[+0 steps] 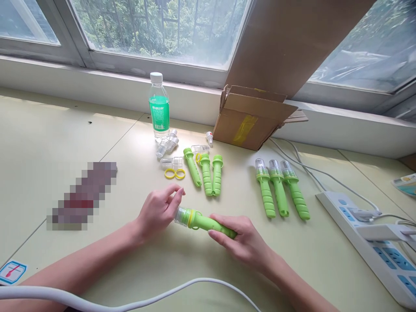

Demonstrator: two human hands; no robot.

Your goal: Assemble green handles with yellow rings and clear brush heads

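My right hand (238,238) is wrapped round the ribbed green handle of a flashlight (208,223), which lies slantwise between my hands. A yellow ring (191,218) sits round its neck, below a clear ribbed cap (180,216). My left hand (160,206) is closed at the cap's end, its fingers curled and partly hiding it. Beyond my hands lie three green handles (207,175) with bare threaded tops. Two yellow rings (174,173) lie beside a clear cap (172,163), and another yellow ring (198,158) is by the handles.
Three capped green flashlights (277,188) lie at right, near a white power strip (364,242) with cables. Small clear parts (167,145) are by a water bottle (159,112). An open cardboard box (250,117) stands by the window. A white cable (182,288) crosses the front.
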